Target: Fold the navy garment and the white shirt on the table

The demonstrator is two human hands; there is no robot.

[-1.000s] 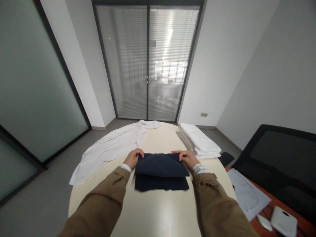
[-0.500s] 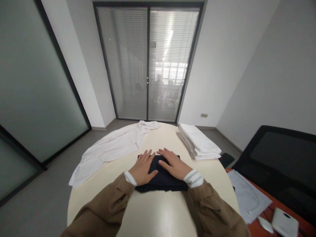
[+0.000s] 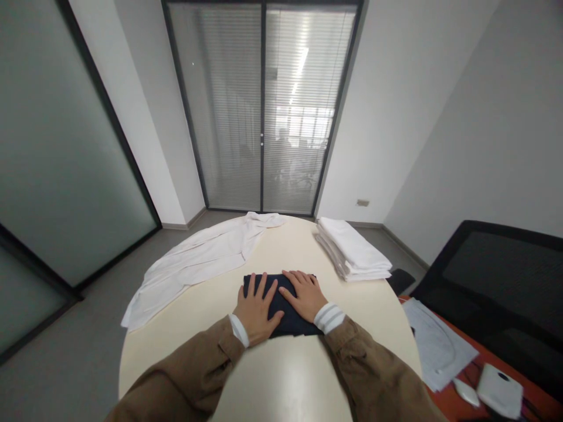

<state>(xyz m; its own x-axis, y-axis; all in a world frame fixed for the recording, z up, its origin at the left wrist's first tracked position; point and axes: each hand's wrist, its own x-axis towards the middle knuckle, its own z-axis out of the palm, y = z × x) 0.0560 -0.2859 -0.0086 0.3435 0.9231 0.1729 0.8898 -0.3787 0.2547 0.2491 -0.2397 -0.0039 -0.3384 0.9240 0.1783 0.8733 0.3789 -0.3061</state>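
Note:
A folded dark navy cloth point(image 3: 285, 323) lies flat on the cream round table point(image 3: 281, 381) in front of me. My left hand point(image 3: 256, 310) rests on its left part, palm down with the fingers spread. On the right part lies my right hand point(image 3: 307, 295), also palm down, its fingers extended and the thumb pointing toward the left hand. Neither hand grips the cloth; both press on its top. The palms hide much of its left and right sides, so I cannot tell what garment it is.
A white garment point(image 3: 189, 269) is spread along the table's left edge. A stack of folded white cloths point(image 3: 354, 252) sits at the far right. Beyond the right edge are a black mesh chair point(image 3: 497, 281) and a red-topped surface with papers point(image 3: 440, 346) and a white mouse point(image 3: 466, 391).
My left hand has slid slightly right and nearer to me, with its fingers spread wider. My right hand has shifted a little left. Both stay on the navy cloth.

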